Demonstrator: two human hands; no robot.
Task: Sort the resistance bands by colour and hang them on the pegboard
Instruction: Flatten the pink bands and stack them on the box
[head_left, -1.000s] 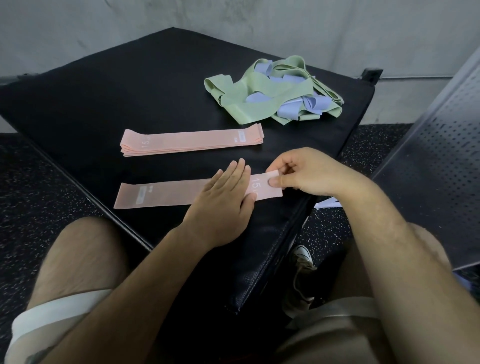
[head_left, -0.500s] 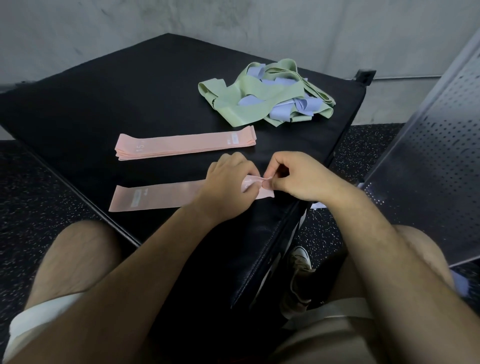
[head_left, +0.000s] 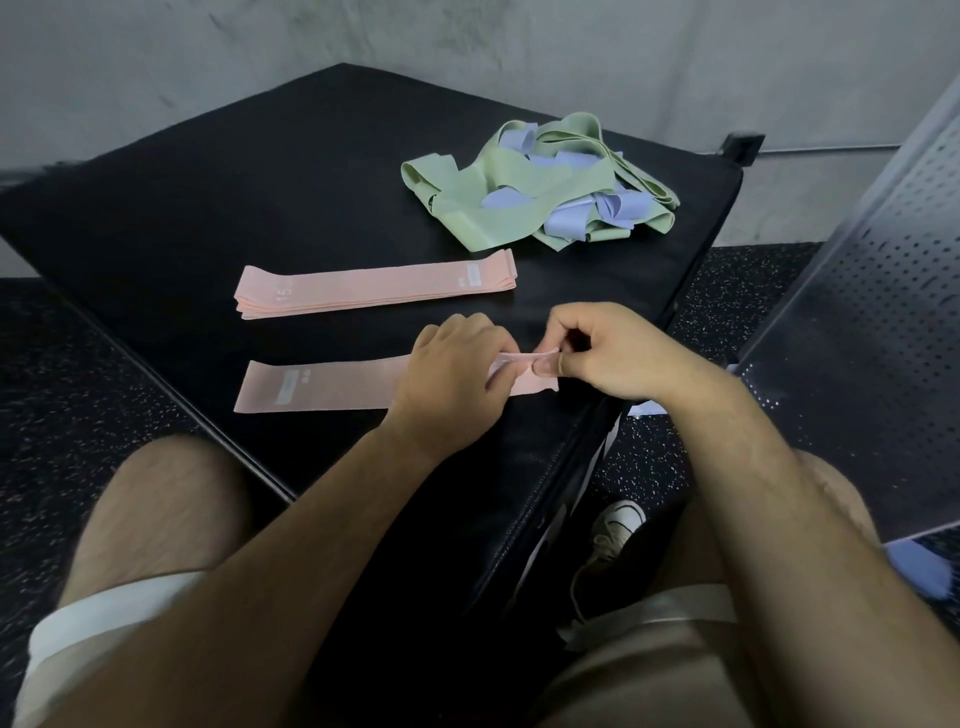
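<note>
**Head view: both hands now pinch the near end of the loose pink band**

A second ago the left hand (head_left: 452, 364) lay flat, fingers straight, pressing the pink band (head_left: 322, 387) onto the black mat (head_left: 260, 182), while the right hand (head_left: 623, 353) alone nipped the printed end. Now the left fingers are curled and have joined the right at that end. Thumb and forefinger of each hand pinch the rubber, and between them the end is raised off the mat and bunched into a narrow ridge. The rest of the band lies flat toward the left, its pale label facing up.

Its place: at the near edge of the mat, just in front of the stack of pink bands (head_left: 374, 288) and roughly parallel to it, with a strip of mat between them.

This reads as a shift from smoothing to picking up or opening the loop. Most likely the band is about to join the stack or go to a peg.

Much of the job appears to remain. The tangle of green and lilac bands (head_left: 540, 192) sits unsorted at the far side of the mat. The part of the pegboard (head_left: 872, 338) in view on the right carries no bands.
</note>
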